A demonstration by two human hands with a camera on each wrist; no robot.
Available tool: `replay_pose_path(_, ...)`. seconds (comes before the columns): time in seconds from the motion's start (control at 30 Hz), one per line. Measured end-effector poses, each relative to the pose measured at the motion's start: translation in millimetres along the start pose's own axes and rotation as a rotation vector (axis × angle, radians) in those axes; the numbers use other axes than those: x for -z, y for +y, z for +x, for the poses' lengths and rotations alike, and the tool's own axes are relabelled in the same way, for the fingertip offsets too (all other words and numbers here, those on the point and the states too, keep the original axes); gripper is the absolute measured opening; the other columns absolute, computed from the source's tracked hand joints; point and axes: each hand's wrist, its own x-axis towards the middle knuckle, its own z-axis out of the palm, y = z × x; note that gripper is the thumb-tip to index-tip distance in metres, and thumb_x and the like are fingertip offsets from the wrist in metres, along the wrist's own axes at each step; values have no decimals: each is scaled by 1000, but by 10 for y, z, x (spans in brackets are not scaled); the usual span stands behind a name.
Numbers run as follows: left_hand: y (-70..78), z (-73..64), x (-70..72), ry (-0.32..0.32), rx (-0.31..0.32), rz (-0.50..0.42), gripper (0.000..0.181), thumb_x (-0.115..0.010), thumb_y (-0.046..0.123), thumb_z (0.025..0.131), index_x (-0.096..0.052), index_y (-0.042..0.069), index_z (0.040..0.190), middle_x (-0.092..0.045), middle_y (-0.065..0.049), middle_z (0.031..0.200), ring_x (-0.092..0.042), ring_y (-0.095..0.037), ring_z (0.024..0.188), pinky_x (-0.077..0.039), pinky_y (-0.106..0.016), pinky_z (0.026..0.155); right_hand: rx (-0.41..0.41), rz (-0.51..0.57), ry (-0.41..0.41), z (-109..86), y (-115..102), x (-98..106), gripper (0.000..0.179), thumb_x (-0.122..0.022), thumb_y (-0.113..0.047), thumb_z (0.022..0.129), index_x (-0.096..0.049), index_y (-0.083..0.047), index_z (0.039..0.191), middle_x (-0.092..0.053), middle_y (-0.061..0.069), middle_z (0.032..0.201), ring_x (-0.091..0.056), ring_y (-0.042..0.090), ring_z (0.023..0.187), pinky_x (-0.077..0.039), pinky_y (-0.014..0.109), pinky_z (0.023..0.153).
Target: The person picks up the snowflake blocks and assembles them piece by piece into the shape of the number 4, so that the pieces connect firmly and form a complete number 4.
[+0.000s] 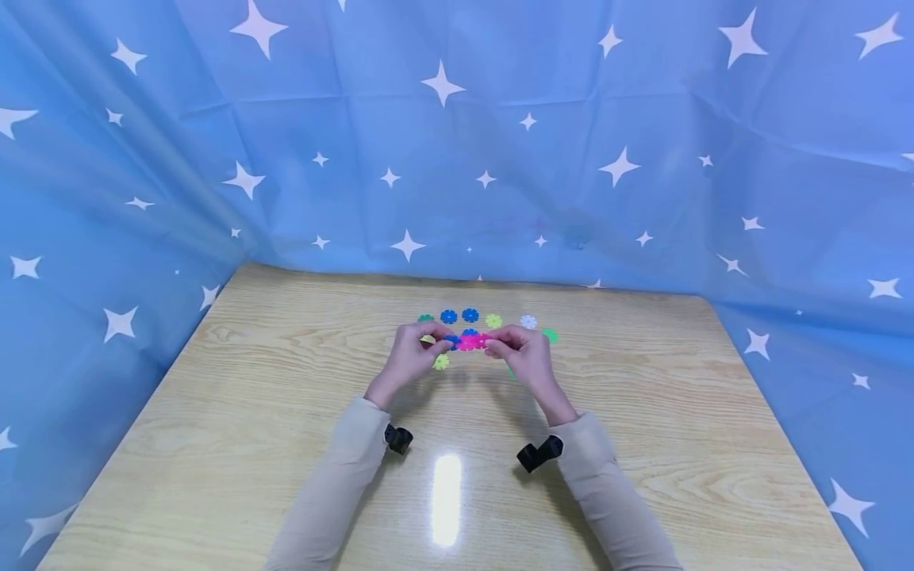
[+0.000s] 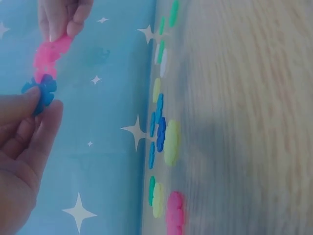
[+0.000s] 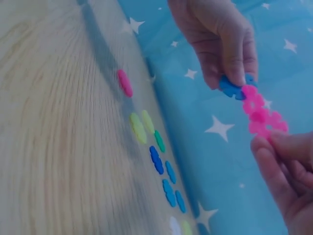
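Observation:
My left hand (image 1: 409, 354) pinches a blue notched plastic disc (image 2: 48, 89), a flower-shaped snowflake piece, between thumb and fingers. Pink snowflake discs (image 3: 257, 113), linked together, are pinched at their other end by my right hand (image 1: 528, 357). Blue and pink meet edge to edge in the air above the table; whether the blue disc's slot is engaged I cannot tell. In the right wrist view, the left thumb and fingers cover part of the blue disc.
Loose discs lie on the wooden table (image 1: 643, 412) beneath and behind the hands: several blue (image 1: 448, 316), yellow (image 1: 493, 320) and green ones, a white one (image 1: 528, 321) and a pink one (image 3: 124, 82). A blue star-patterned cloth (image 1: 485, 143) hangs behind.

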Motion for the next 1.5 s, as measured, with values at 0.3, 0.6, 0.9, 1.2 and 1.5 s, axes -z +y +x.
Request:
replay_pose_path(0.3, 380, -23, 111, 18, 57, -58, 10, -63, -5, 86, -67, -9, 93, -65, -21, 91, -64, -33, 81, -58, -31, 72, -84, 72, 5, -30, -359, 8, 13, -64, 4, 85, -65, 13, 94, -65, 29, 86, -66, 11, 67, -58, 27, 67)
replay_pose_path(0.6, 391, -22, 112, 25, 71, -120, 13, -63, -4, 87, -65, -11, 97, -64, -23, 89, -62, -35, 82, -57, -28, 73, -50, 106, 6, -16, -347, 1, 13, -64, 5, 85, -65, 15, 94, -64, 31, 85, -68, 15, 68, -59, 30, 67)
replay_pose_path(0.9, 395, -26, 112, 34, 105, -115, 12, -62, -3, 87, -65, -10, 96, -64, -21, 89, -62, -27, 80, -57, -27, 74, -75, 28, -44, -40, -337, 67, 19, -65, 3, 85, -64, 11, 102, -65, 28, 92, -66, 28, 76, -56, 23, 68)
replay_pose_path(1.2, 367, -34, 125, 41, 116, -129, 12, -63, -1, 87, -66, -9, 96, -64, -21, 89, -62, -32, 83, -57, -27, 74, -116, -2, 33, 83, 94, 288, 23, -67, 1, 84, -63, 13, 103, -64, 26, 94, -60, 7, 72, -53, 15, 66)
replay_pose_path(1.5, 374, -35, 148, 38, 95, -133, 12, -63, -2, 87, -66, -10, 96, -64, -20, 87, -61, -30, 79, -57, -26, 69, -250, -131, 117, 195, 450, 595, 25, -67, -6, 86, -65, 7, 106, -65, 15, 97, -57, 4, 75, -49, 12, 64)
